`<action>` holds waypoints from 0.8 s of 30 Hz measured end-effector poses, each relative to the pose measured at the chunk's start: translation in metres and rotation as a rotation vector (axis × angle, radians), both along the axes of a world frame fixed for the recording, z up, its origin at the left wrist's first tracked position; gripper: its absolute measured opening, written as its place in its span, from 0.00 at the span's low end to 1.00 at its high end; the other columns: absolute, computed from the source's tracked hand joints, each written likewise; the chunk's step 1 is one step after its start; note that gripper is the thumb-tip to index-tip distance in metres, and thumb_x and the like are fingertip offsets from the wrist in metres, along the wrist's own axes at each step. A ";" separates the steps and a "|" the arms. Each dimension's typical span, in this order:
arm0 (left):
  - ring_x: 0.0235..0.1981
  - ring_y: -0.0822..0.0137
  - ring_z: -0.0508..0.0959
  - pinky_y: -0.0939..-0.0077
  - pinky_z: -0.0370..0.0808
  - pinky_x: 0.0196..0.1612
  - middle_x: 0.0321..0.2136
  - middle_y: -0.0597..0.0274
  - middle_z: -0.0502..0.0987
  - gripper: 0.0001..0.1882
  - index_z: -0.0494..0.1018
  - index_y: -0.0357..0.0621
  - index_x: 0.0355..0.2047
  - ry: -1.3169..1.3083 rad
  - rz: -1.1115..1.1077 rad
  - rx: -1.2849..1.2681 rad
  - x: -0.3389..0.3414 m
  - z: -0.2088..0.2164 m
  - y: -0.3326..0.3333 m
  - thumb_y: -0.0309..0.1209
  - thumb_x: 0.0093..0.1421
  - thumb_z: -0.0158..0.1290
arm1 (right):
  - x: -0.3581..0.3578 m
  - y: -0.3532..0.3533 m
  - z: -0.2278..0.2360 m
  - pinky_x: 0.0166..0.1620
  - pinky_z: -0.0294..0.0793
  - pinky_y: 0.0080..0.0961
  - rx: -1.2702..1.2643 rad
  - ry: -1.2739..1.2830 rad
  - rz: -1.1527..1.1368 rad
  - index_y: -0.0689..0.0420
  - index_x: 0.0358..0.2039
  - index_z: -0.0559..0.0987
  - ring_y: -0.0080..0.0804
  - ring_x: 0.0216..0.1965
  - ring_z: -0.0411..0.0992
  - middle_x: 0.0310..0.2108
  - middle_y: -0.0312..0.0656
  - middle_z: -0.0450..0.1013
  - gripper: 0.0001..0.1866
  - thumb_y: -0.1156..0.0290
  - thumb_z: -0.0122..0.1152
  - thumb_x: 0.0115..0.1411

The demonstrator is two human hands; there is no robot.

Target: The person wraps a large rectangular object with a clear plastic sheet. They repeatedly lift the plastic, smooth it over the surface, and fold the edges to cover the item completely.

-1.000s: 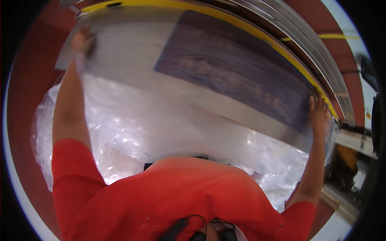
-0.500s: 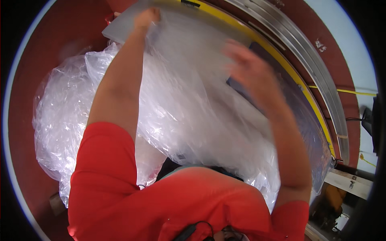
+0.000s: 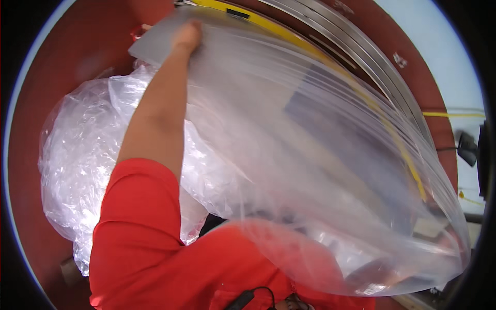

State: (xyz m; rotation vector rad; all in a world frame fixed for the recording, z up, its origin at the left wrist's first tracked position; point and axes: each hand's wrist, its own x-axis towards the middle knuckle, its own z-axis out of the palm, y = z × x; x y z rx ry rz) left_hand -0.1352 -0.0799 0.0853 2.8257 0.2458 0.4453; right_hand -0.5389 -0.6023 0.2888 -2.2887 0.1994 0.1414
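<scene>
A large sheet of clear plastic film (image 3: 248, 129) stretches from the upper left across to the lower right, billowing over my lap. At the top left, my left hand (image 3: 188, 36) is closed in a grip on the film, over the pale sheet's corner. My right hand (image 3: 448, 242) is far out at the lower right, a blurred shape seen through the film, its fingers hidden. My right forearm shows only faintly beneath the plastic. Under the film lies a flat grey-blue panel (image 3: 336, 119). Beside my left arm bulges a crumpled heap of clear plastic (image 3: 82, 155).
A yellow strip (image 3: 279, 26) runs along the far edge, with curved silver metal rails (image 3: 336, 31) behind it. A dark red surface (image 3: 31, 144) lies left. At the right are a white wall, a black fixture (image 3: 467, 149) and a yellow cord (image 3: 449, 114).
My right hand has swept from upper middle to the lower right, and the film now spreads over that side, covering the panel and my forearm. My left hand has barely moved.
</scene>
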 end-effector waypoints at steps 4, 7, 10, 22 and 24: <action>0.38 0.50 0.69 0.61 0.64 0.42 0.35 0.48 0.70 0.23 0.67 0.41 0.36 0.106 -0.016 0.127 0.019 -0.014 0.006 0.42 0.55 0.27 | -0.099 -0.085 -0.015 0.23 0.64 0.19 -0.218 -0.114 -0.583 0.56 0.25 0.70 0.22 0.20 0.64 0.20 0.35 0.67 0.09 0.65 0.44 0.50; 0.42 0.52 0.67 0.62 0.62 0.44 0.40 0.48 0.67 0.23 0.65 0.43 0.40 0.076 -0.046 0.163 0.031 -0.024 0.015 0.43 0.55 0.26 | -0.141 -0.110 -0.056 0.23 0.64 0.19 -0.155 -0.154 -0.804 0.57 0.25 0.69 0.23 0.20 0.64 0.20 0.35 0.67 0.09 0.65 0.44 0.50; 0.45 0.52 0.63 0.62 0.60 0.46 0.44 0.48 0.63 0.23 0.62 0.44 0.42 0.117 -0.071 0.265 0.052 -0.028 0.040 0.45 0.55 0.28 | -0.154 -0.133 -0.082 0.23 0.64 0.20 0.127 -0.310 -0.997 0.57 0.25 0.69 0.24 0.20 0.64 0.20 0.35 0.67 0.09 0.66 0.43 0.50; 0.40 0.49 0.66 0.61 0.63 0.43 0.39 0.48 0.66 0.19 0.62 0.44 0.41 -0.044 -0.200 0.354 0.097 -0.058 0.062 0.39 0.54 0.31 | -0.198 -0.227 -0.076 0.24 0.65 0.23 0.534 -0.544 -1.264 0.53 0.18 0.67 0.27 0.19 0.62 0.17 0.34 0.64 0.09 0.63 0.42 0.48; 0.38 0.48 0.68 0.60 0.64 0.40 0.38 0.47 0.67 0.18 0.62 0.43 0.40 -0.023 -0.232 0.295 0.108 -0.067 0.068 0.38 0.54 0.32 | -0.237 -0.288 -0.017 0.29 0.66 0.29 -0.379 -0.070 -1.224 0.54 0.27 0.69 0.35 0.26 0.65 0.25 0.41 0.66 0.13 0.58 0.42 0.49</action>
